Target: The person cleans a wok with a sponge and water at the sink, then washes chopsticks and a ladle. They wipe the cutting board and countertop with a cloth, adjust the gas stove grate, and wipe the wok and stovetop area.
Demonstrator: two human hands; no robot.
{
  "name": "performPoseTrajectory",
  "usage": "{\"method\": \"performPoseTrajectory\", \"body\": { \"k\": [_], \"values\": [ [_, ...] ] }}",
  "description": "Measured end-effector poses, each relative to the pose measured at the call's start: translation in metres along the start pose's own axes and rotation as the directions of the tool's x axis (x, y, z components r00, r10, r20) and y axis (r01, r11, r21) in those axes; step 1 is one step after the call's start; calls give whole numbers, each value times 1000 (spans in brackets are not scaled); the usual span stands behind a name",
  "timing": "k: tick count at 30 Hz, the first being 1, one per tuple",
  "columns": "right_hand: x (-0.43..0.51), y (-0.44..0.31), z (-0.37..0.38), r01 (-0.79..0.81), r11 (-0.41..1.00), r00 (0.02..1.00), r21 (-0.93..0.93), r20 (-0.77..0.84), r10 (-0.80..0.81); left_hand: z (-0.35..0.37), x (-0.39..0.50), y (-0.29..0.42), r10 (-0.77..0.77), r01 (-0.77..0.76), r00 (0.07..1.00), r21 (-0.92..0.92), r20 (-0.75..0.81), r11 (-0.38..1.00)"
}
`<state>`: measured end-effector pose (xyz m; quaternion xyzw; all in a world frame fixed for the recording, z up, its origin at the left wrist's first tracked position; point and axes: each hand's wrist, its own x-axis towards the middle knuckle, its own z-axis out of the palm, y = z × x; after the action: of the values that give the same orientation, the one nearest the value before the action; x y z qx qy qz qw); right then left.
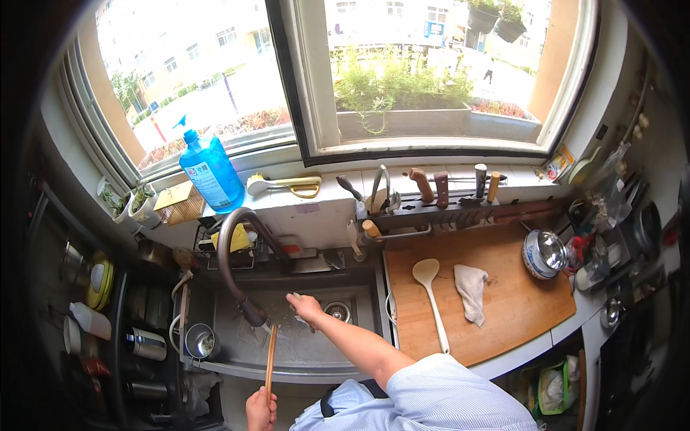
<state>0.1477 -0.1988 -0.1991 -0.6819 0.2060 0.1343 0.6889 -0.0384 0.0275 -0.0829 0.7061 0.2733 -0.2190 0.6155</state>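
My left hand (pixel 261 410), at the bottom edge, grips a pair of wooden chopsticks (pixel 271 355) by their lower end. They point up past the sink's front rim, their tips close under the faucet (pixel 253 312), where water seems to run. My right hand (pixel 305 310) reaches over the stainless steel sink (pixel 345 355) and is closed around a small thing. Bits of it show at the fingertips and below the palm, too little to name. Beside this hand lies the drain strainer (pixel 337 312). A metal pot (pixel 200 340) stands in the sink's left front corner.
Right of the sink, a wooden cutting board (pixel 506 301) bears a pale spatula (pixel 428 275), a folded cloth (pixel 471 293) and bowls (pixel 542 253). Behind are a knife rack (pixel 431 207), a blue pump bottle (pixel 212 172) and a dish brush (pixel 264 184). Shelves (pixel 121 301) stand left.
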Motion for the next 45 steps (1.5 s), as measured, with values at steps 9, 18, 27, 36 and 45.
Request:
{"method": "performPoseTrajectory", "body": {
  "k": [9, 18, 27, 36, 45],
  "values": [
    [-12, -24, -10, 92, 950, 978, -299, -154, -144, 3, -1, 9, 58, -58, 998, 149, 3, 987],
    [7, -55, -71, 257, 560, 793, -788, -159, -589, -12, -6, -6, 141, -113, 984, 236, -105, 965],
    [69, -66, -100, -127, 320, 968, -939, -187, -164, -12, -21, -23, -20, 26, 999, 150, -41, 988],
    [72, -89, -98, -157, 351, 982, -923, -184, -42, -28, -17, -56, 5, 11, 997, 193, -82, 981],
    [96, -69, -99, -286, 669, 944, -687, -322, 72, -22, -8, -56, 30, -19, 998, 206, -47, 978]
  ]
}}
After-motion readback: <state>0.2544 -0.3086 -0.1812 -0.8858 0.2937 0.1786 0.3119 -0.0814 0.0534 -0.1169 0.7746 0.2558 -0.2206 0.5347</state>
